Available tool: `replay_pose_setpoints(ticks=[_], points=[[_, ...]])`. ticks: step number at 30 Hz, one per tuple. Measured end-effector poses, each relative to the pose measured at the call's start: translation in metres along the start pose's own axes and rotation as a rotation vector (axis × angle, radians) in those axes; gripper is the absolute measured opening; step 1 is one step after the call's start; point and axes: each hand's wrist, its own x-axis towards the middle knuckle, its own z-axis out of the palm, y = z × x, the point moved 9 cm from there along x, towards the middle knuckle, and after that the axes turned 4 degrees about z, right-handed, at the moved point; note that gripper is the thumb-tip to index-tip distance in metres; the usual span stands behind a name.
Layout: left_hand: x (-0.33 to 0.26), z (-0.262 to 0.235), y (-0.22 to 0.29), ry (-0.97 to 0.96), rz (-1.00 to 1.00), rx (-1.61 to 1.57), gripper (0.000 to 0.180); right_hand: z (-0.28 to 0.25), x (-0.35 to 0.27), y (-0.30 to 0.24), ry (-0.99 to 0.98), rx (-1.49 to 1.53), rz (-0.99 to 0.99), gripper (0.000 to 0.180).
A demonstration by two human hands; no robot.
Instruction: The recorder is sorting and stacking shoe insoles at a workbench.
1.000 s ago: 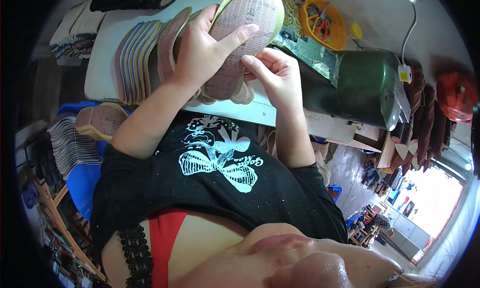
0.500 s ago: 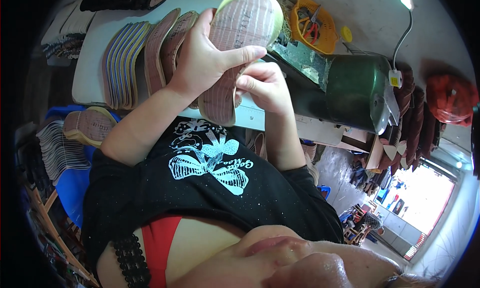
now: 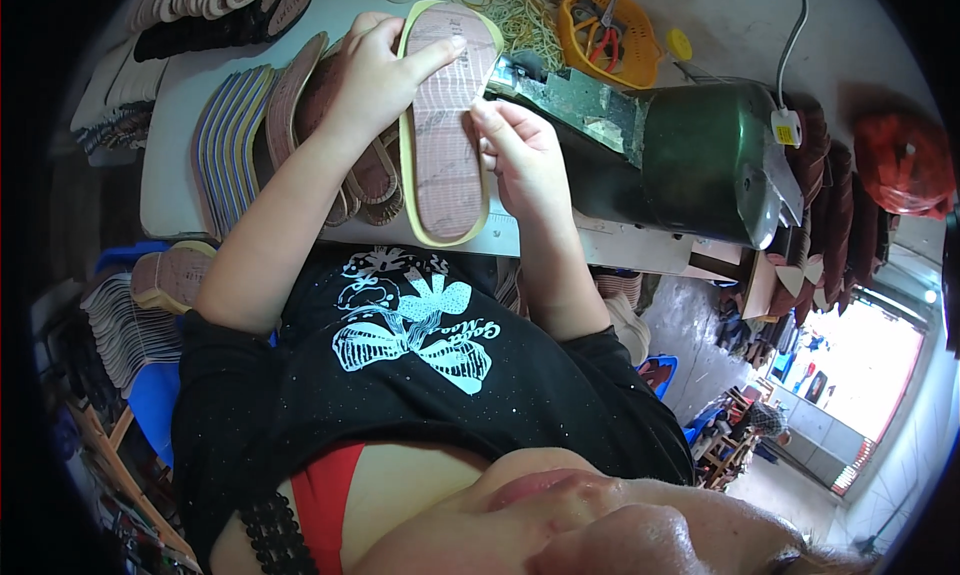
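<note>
A shoe sole (image 3: 447, 160) with a brown, faintly lined face and a pale yellow rim is held upright in front of my chest, above the table's near edge. My left hand (image 3: 385, 75) grips its upper left side, the thumb lying across the face and the other fingers partly hidden behind. At the right edge, near the narrow middle, my right hand (image 3: 522, 155) pinches the rim between thumb and fingers. Behind my left forearm, more brown soles (image 3: 375, 175) stand on the table, partly covered by the arm.
A dark green sewing machine (image 3: 700, 165) stands right of my hands. Beyond it are a yellow basket (image 3: 640, 55) with pliers and a tangle of thread (image 3: 515, 25). Yellow-and-blue-edged soles (image 3: 230, 135) stand at left; further soles (image 3: 125, 325) are stacked by a blue chair (image 3: 155, 400).
The sole has come down and turned, its whole face and yellow rim now showing. My left hand moved left and slightly down with it; my right hand shifted slightly up along the edge.
</note>
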Motion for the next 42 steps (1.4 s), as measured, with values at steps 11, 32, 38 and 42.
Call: replay_pose_setpoints(ticks=[11, 32, 38, 42], points=[[0.027, 0.030, -0.026, 0.013, 0.031, 0.185, 0.060, -0.022, -0.025, 0.015, 0.113, 0.097, 0.029, 0.020], [0.071, 0.088, 0.033, -1.206, 0.554, 0.563, 0.075, 0.002, 0.010, 0.013, 0.245, 0.259, -0.031, 0.024], [0.062, 0.098, 0.039, -1.603, 0.167, 0.498, 0.047, 0.008, 0.013, 0.008, 0.204, 0.276, -0.012, 0.035], [0.068, 0.110, 0.020, -1.566, 0.108, 0.439, 0.038, 0.013, 0.007, 0.004, 0.162, 0.286, -0.031, 0.039]])
